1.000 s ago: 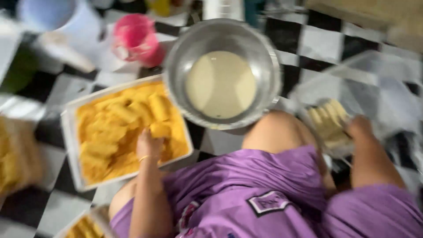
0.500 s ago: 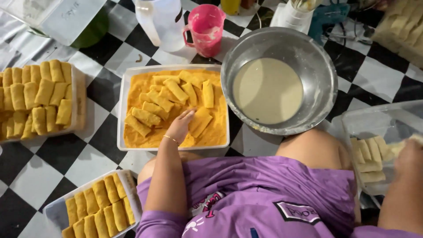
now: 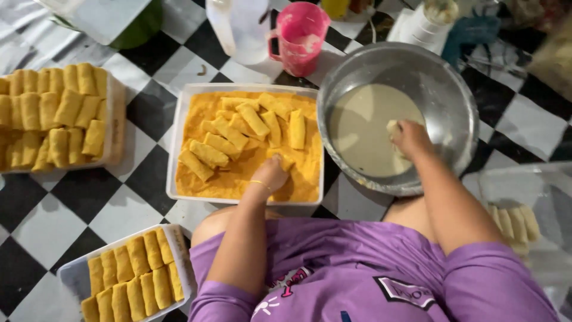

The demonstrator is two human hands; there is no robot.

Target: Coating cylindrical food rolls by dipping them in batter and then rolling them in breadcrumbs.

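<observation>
Head view, seated on checkered floor (image 3: 53, 209).

Left hand (image 3: 271, 174), centre of frame: fingers pressed together on a coated roll (image 3: 282, 160) in the white crumb tray (image 3: 179, 143), tips sunk in the orange crumbs.

Right hand (image 3: 410, 138), right of centre: fingers curled, pinching a pale uncoated roll (image 3: 392, 127) at the surface of the batter in the steel bowl (image 3: 459, 101).

Judgement: wet the roll on all sides, then let it drip before crumbing; keep one hand wet and one dry so crumbs do not clump.

Containers:
- crumb tray: about ten coated rolls, upper half.
- steel bowl: cream batter, shallow.
- tray at left edge (image 3: 116, 113): coated rolls, stacked.
- tray at lower left (image 3: 182, 256): one row of coated rolls.
- clear tub at lower right (image 3: 548, 191): pale rolls.
- pink cup (image 3: 301, 36), top centre: contents cannot tell.
</observation>
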